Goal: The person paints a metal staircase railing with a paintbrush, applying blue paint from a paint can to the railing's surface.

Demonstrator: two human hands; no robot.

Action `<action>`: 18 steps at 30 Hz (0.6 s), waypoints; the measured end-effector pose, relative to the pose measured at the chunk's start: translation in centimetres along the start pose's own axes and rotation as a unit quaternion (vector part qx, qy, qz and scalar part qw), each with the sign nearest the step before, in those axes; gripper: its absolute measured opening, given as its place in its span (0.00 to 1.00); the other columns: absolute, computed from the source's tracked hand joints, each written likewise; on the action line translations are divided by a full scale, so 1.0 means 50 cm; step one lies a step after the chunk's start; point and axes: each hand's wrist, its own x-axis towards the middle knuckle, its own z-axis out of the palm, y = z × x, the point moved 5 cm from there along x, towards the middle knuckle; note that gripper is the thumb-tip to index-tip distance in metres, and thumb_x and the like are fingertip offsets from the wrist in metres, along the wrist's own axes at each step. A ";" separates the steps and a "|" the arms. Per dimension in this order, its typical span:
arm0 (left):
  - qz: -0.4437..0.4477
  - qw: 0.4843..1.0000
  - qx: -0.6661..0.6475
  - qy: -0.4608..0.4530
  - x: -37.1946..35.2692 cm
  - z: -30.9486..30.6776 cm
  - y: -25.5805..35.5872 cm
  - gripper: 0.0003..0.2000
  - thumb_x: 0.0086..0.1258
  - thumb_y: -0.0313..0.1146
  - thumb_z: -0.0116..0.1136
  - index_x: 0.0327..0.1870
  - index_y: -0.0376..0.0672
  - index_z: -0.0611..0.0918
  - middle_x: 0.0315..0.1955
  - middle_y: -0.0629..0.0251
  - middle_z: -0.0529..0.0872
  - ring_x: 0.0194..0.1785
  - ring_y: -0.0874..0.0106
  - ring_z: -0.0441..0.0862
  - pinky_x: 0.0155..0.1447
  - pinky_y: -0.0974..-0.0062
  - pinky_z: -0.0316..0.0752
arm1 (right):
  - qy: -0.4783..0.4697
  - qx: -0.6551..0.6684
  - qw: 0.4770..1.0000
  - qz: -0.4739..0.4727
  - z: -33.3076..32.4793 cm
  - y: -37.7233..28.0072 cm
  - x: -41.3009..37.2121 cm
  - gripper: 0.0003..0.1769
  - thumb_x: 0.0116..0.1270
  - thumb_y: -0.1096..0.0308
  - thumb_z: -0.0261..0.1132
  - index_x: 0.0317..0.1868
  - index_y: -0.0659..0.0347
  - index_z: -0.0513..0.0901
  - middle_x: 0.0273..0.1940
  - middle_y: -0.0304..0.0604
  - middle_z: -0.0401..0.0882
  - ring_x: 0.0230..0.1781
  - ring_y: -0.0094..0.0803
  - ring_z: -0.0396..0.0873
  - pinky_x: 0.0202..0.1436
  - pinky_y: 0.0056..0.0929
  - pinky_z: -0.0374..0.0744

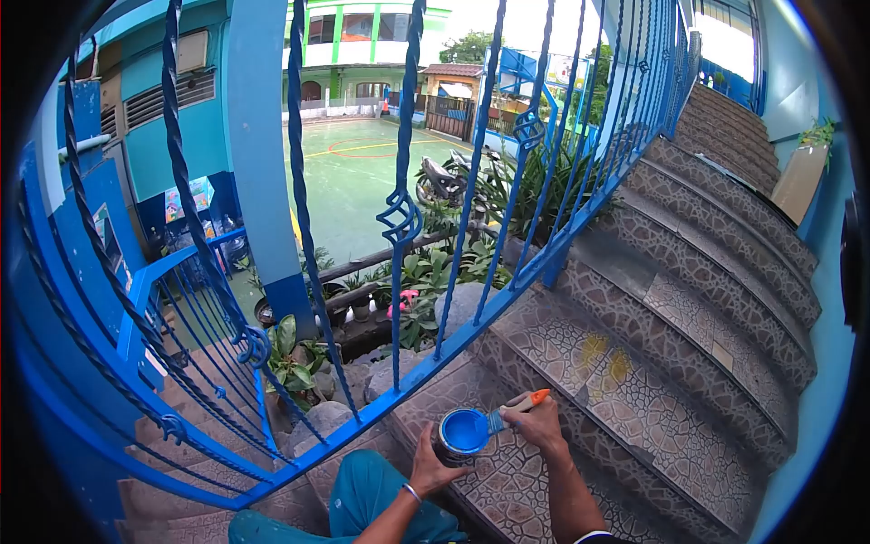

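My left hand (430, 468) is wrapped around the side of a small can of blue paint (465, 430), held over the stair tread near my knee. In my right hand (536, 424) is a paintbrush (524, 400) with a wooden handle and an orange tip. Its blue-stained bristle end lies right at the can's right rim. Just beyond the can runs the blue bottom rail (399, 396) of the metal railing, with twisted upright bars (464, 190) rising from it.
Patterned stone-tile steps (634, 399) curve up to the right along a light blue wall (797, 435). A board (801, 186) leans there. Behind the railing are plants (435, 313), rocks (381, 374), a motorcycle (441, 181) and a green court (353, 172). A blue pillar (263, 163) stands left.
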 end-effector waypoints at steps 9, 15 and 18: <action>-0.062 0.998 -0.020 0.025 0.028 0.062 -0.050 0.71 0.36 0.53 0.95 0.82 0.34 0.58 0.71 0.43 0.78 0.75 0.49 0.78 0.79 0.53 0.73 | 0.042 0.294 0.952 0.069 -0.022 0.128 0.007 0.12 0.62 0.74 0.80 0.44 0.70 0.89 0.33 0.45 0.90 0.29 0.30 0.88 0.34 0.32 0.85; -0.007 0.993 0.045 0.112 0.140 -0.093 -0.064 0.66 0.39 0.52 0.94 0.79 0.32 0.64 0.68 0.45 0.81 0.71 0.52 0.83 0.75 0.55 0.78 | -0.068 0.614 0.768 0.169 0.045 0.335 0.032 0.06 0.78 0.68 0.68 0.48 0.60 0.89 0.44 0.43 0.93 0.36 0.29 0.88 0.37 0.30 0.88; 0.027 0.986 0.084 0.141 0.200 -0.202 -0.046 0.65 0.40 0.52 0.94 0.79 0.32 0.64 0.68 0.45 0.81 0.71 0.52 0.83 0.75 0.55 0.78 | -0.088 0.725 0.661 0.173 0.053 0.259 0.028 0.09 0.77 0.69 0.68 0.51 0.63 0.90 0.40 0.42 0.92 0.32 0.32 0.88 0.30 0.31 0.89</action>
